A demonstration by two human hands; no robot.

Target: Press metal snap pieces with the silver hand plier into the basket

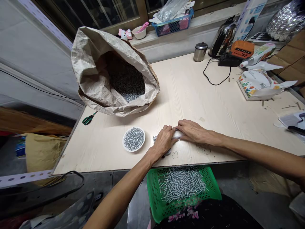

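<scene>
My left hand point(163, 140) is curled over a flat grey metallic piece, whose ends show beside the palm. Its fingers mostly hide the piece, so I cannot name it. My right hand point(192, 131) meets it from the right, fingers closed on a small whitish, shiny object point(177, 134) between the two hands. A round white bowl point(124, 145) full of small silvery screw-like parts stands left of my left hand. Below the table edge, a green plastic basket point(152, 203) holds many similar silvery parts.
A large woven sack point(88, 73), open at the top, holds dark and silvery small parts. Green-handled scissors point(88, 119) lie at the left edge. At the back right are a metal canister point(200, 52), a kettle point(221, 36), an orange battery point(241, 49) and a tissue pack point(256, 82).
</scene>
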